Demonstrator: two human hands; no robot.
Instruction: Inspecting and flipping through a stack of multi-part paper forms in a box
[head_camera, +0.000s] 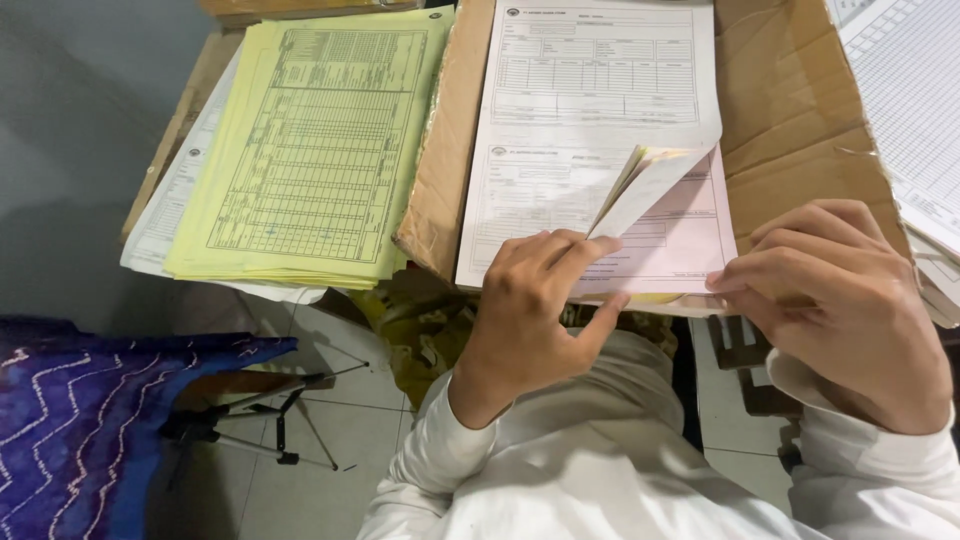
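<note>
While the left hand (535, 305) pinches the lower edge of the white form (590, 120) between thumb and curled fingers, a few sheets bend up from the stack in a loose flap (645, 185), showing a pink sheet (690, 235) underneath. That white form lies on a flattened piece of cardboard (790, 100), and its bottom edge hangs just past the cardboard's near edge, over the person's lap. The right hand (840, 305) sits to the right of the form's lower corner, fingers bent and closed together with the fingertips touching the pink sheet's edge (whether it truly grips paper or only steadies it, I cannot tell). Left of the white form, beyond the cardboard's torn side, lies a pile of yellow forms (310, 150) on top of some white sheets, and that pile overhangs its support towards the floor. To the right of the form, more printed sheets (910, 100) lie partly out of view. Below and left of the yellow pile are a blue patterned cloth (90, 420) and a small tripod (270, 415) on the tiled floor.

Judging from this, the lifted flap could crease or tear if pulled sharply, since only its corner is held. The overhanging stack could also slide off if the cardboard is nudged.
</note>
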